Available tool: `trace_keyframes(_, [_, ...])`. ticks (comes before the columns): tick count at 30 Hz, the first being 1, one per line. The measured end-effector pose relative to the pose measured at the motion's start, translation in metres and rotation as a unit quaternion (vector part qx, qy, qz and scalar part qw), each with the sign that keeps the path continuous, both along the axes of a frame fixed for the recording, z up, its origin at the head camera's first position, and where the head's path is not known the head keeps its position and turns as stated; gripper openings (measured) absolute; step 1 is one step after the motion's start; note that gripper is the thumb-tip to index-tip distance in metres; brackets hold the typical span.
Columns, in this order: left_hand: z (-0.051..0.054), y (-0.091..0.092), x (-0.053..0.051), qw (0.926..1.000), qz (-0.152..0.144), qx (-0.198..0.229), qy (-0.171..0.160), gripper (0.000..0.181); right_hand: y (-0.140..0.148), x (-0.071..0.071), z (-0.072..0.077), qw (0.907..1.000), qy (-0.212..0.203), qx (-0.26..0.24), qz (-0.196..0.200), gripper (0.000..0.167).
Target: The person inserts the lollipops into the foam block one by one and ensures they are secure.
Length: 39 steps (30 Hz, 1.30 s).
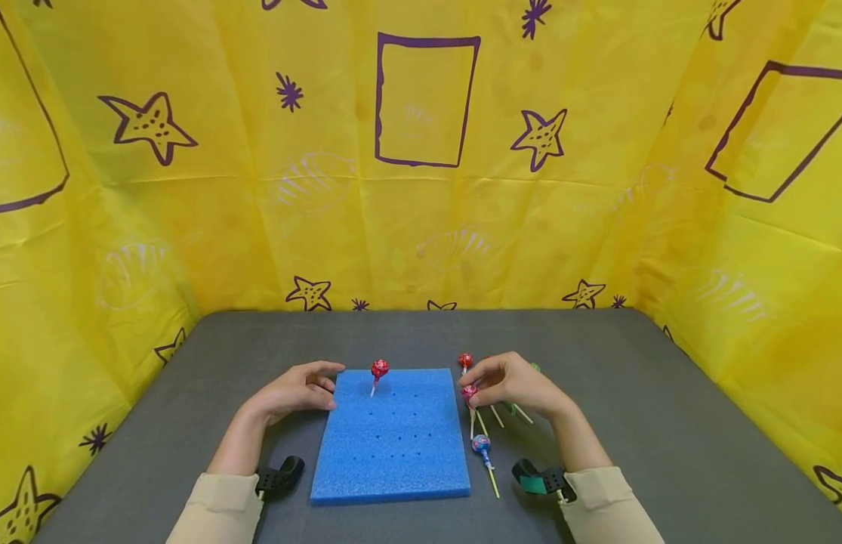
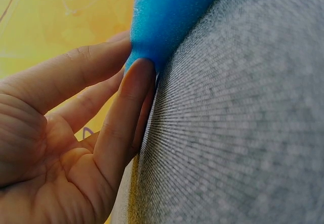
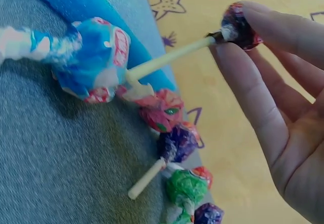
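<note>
My left hand [image 1: 294, 393] grips the left edge of a blue foam board [image 1: 393, 476], near its far corner. In the left wrist view its fingertips meet on the foam [image 2: 172, 16] just above the table. A red-wrapped lollipop [image 1: 379, 368] stands upright in the board near the far edge. Beside the board's right edge, my right hand [image 1: 516, 384] pinches a pink-red lollipop [image 3: 238, 26] by its wrapped head, and the pale stick points away from the fingers. Just nearer lies a blue-wrapped lollipop [image 1: 481, 444]. Other lollipops are partly hidden behind the right hand.
Rows of small holes [image 1: 399, 438] mark the board. Right of it lie a red lollipop [image 1: 465, 360], a green one [image 3: 187, 186] and a purple one [image 3: 177, 144], close together on the grey table [image 1: 665, 453]. Yellow patterned cloth [image 1: 325, 227] hangs round the table.
</note>
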<state>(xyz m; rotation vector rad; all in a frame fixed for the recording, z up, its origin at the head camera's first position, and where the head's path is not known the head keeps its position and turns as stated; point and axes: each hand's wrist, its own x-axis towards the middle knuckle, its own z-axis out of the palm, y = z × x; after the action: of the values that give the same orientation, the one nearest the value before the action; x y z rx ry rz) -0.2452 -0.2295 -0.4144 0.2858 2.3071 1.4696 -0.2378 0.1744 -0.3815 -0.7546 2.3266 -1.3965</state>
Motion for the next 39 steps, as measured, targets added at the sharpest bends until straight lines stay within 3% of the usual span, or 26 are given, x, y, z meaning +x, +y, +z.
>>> trace_keyframes(7, [0.0, 0.0, 0.0, 1.0, -0.001, 0.004, -0.002, 0.069, -0.008, -0.001, 0.002, 0.9996, 0.003, -0.026, -0.009, 0.032])
trace_keyframes(14, [0.001, 0.0, 0.0, 1.0, -0.001, -0.003, -0.001, 0.069, -0.019, -0.004, 0.003, 0.9982, 0.038, -0.015, -0.045, 0.034])
trace_keyframes(18, [0.001, 0.0, -0.001, 1.0, -0.001, -0.004, 0.0, 0.069, -0.028, -0.004, 0.004, 0.9974, 0.035, -0.032, -0.055, 0.03])
trace_keyframes(28, [0.001, 0.0, -0.002, 1.0, 0.005, -0.007, -0.004, 0.069, -0.05, -0.008, 0.005, 0.9948, 0.062, -0.054, -0.06, 0.028])
trace_keyframes(39, [0.0, 0.0, -0.002, 1.0, 0.005, -0.006, -0.004, 0.069, -0.077, -0.01, 0.005, 0.992, 0.062, -0.087, -0.068, 0.028])
